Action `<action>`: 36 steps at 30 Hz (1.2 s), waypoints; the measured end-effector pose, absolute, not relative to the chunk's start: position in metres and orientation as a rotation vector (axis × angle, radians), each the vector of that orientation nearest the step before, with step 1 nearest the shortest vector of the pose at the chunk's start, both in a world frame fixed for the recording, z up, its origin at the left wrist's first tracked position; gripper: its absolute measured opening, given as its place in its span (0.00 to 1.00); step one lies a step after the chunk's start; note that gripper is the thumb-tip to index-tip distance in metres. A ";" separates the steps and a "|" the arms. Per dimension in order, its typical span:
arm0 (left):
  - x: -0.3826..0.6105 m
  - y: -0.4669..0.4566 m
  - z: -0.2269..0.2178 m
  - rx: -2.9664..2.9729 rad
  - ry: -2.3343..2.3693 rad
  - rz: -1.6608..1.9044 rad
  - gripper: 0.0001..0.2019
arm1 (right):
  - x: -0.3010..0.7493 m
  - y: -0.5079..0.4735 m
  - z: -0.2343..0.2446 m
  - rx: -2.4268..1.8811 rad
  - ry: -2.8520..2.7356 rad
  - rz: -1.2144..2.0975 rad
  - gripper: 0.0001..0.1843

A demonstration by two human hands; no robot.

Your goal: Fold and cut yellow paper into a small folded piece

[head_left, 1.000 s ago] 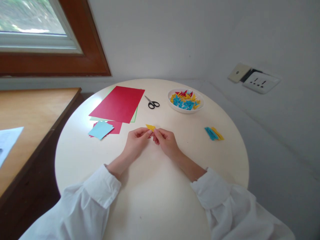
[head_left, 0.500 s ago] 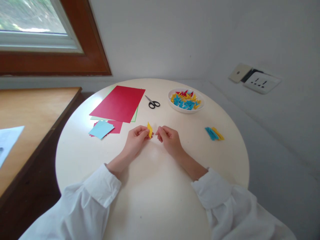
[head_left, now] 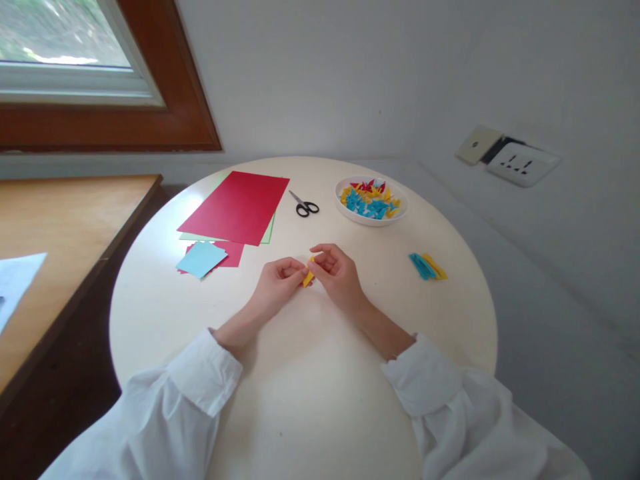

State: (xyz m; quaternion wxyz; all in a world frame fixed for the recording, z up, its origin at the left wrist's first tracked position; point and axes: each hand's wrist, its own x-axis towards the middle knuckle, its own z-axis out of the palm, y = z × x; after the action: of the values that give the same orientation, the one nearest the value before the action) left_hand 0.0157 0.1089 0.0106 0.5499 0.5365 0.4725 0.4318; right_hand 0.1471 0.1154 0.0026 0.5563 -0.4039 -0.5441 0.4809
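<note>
A small folded piece of yellow paper (head_left: pixel 309 274) is pinched between both hands above the middle of the round table. My left hand (head_left: pixel 279 281) grips its left side with thumb and fingers. From the right, my right hand (head_left: pixel 340 274) holds its upper part under the thumb, the index finger arched above it. The fingers hide part of the folds. Beyond the hands lie black-handled scissors (head_left: pixel 305 207). A white dish (head_left: pixel 373 221) holds many small folded paper pieces in blue, yellow and red.
Red sheets (head_left: pixel 235 207) rest over pale green paper at the back left. Nearer lie light blue paper squares (head_left: pixel 204 259) on red ones. Folded blue and yellow strips (head_left: pixel 425 267) lie at right. A wooden desk (head_left: pixel 75 220) stands beside the round table (head_left: pixel 320 413).
My right hand has come in to take hold of the yellow paper, which was in my left hand alone. The paper has shifted slightly right and tilted the other way.
</note>
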 end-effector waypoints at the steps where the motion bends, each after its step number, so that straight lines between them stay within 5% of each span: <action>1: 0.016 0.109 0.011 1.263 1.116 1.029 0.08 | 0.147 0.116 0.002 -0.956 -1.283 1.137 0.12; 36: 0.012 0.113 0.016 0.877 0.934 1.142 0.06 | 0.155 0.118 -0.007 -0.973 -1.430 0.989 0.03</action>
State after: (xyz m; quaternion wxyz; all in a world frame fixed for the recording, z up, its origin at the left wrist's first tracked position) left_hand 0.0118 0.1132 0.0156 0.6537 0.3868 0.4117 0.5036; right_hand 0.1551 0.1183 -0.0069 0.5434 -0.4099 -0.6025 0.4168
